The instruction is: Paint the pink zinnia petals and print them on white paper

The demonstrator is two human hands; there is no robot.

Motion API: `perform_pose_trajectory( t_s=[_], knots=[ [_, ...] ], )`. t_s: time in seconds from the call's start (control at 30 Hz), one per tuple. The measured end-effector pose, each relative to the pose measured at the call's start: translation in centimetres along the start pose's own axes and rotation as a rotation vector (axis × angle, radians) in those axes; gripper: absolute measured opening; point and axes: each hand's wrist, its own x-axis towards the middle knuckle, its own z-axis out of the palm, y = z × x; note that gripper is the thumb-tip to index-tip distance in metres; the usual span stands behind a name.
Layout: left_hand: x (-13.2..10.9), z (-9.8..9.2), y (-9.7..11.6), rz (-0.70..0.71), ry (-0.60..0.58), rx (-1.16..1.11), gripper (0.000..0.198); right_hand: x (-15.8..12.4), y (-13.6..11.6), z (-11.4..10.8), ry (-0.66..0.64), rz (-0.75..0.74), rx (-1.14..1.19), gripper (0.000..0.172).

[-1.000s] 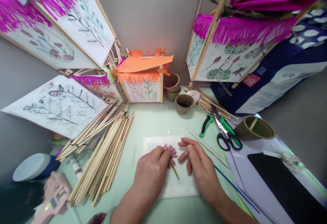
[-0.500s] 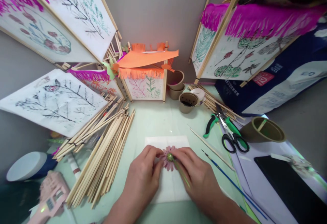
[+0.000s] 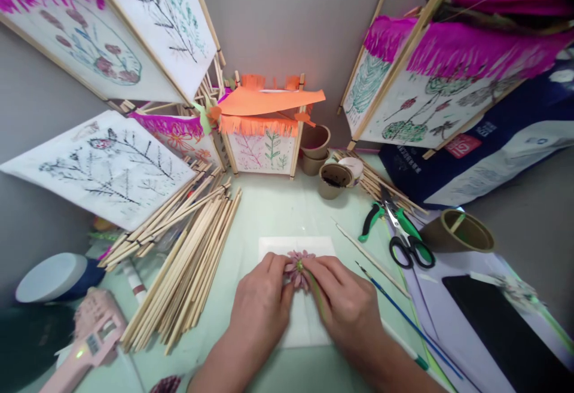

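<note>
A pinkish-purple flower (image 3: 298,267) with a green centre and stem is held between my two hands, over a white paper sheet (image 3: 296,244). My left hand (image 3: 264,297) pinches the petals at the flower's left side between thumb and fingers. My right hand (image 3: 350,297) is closed around the green stem just right of the flower's centre. Both hands hover at or just above the paper; whether the petals touch it I cannot tell. A thin paintbrush with a blue handle (image 3: 412,324) lies right of my right hand, beside a pale stick (image 3: 370,255).
Wooden sticks (image 3: 188,267) lie in a bundle at left, near a pink glue gun (image 3: 96,333). Black-handled scissors (image 3: 410,251) rest on green-handled pliers (image 3: 371,219) at right. Brown pots (image 3: 330,185) stand behind. Lanterns with orange (image 3: 264,103) and magenta fringes surround the back.
The view has shifted slightly. Both hands stay on the flower, and its stem is now more covered by my right fingers. A dark reddish thing has come into view at the bottom edge.
</note>
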Motion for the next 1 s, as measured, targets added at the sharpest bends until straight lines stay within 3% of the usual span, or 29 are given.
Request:
perform_pose_trajectory(
  t_s=[0.2,0.37,0.53,0.67,1.0],
  knots=[
    [-0.1,0.2,-0.4,0.01,0.06,-0.042,0.025,-0.2,-0.2,0.9,-0.092,0.023,-0.05,0.022],
    [-0.2,0.1,-0.7,0.107,0.165,-0.104,0.036,-0.4,0.3,-0.2,-0.178,0.07,0.026,0.031],
    [-0.2,-0.3,-0.2,0.23,0.179,-0.223,0.03,-0.4,1.1,-0.7,-0.148,0.125,0.001,0.021],
    [-0.1,0.2,0.1,0.301,0.154,-0.192,0.026,-0.3,1.2,-0.5,-0.124,0.145,0.029,0.019],
    [0.4,1.1,-0.1,0.389,0.33,-0.074,0.022,-0.3,1.3,-0.6,-0.14,0.152,0.037,0.02]
  ],
)
